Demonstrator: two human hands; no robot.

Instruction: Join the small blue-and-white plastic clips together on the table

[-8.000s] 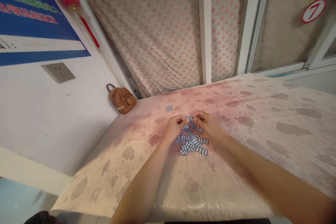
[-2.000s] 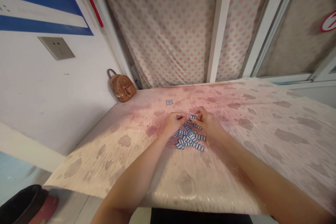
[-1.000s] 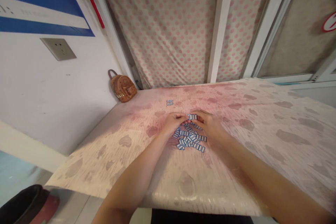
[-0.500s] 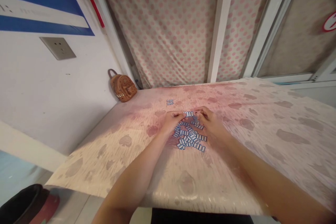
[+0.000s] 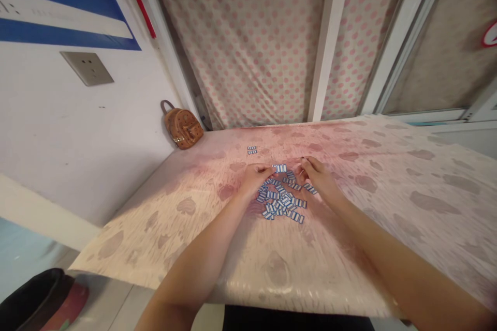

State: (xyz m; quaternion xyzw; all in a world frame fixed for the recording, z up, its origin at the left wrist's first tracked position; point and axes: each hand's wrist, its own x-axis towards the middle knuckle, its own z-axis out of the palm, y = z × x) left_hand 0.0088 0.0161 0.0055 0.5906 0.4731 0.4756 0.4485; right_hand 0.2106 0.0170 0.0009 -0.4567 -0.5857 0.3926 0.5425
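Observation:
My left hand (image 5: 256, 176) pinches the left end of a small strip of blue-edged white cards (image 5: 280, 168) between thumb and fingertips, holding it above the table. To its right, my right hand (image 5: 316, 175) has its fingers bent and pressed together; whatever may be in them is too small to make out. Beneath and between both hands lies a loose pile of similar blue-and-white strips (image 5: 281, 201). One strip (image 5: 309, 188) rests close under my right hand. Beyond my left hand, several more strips (image 5: 252, 150) are laid out in two short rows.
A patterned cloth (image 5: 186, 248) covers the table. A small brown backpack (image 5: 185, 128) stands at its far left corner against the wall. Behind hangs a dotted curtain (image 5: 248, 51). On the floor at the lower left is a dark-rimmed bin (image 5: 73, 300).
My right hand has drawn back to the right, away from the held strip, and a strip beneath it now shows. My left hand keeps its hold. The view has shifted slightly.

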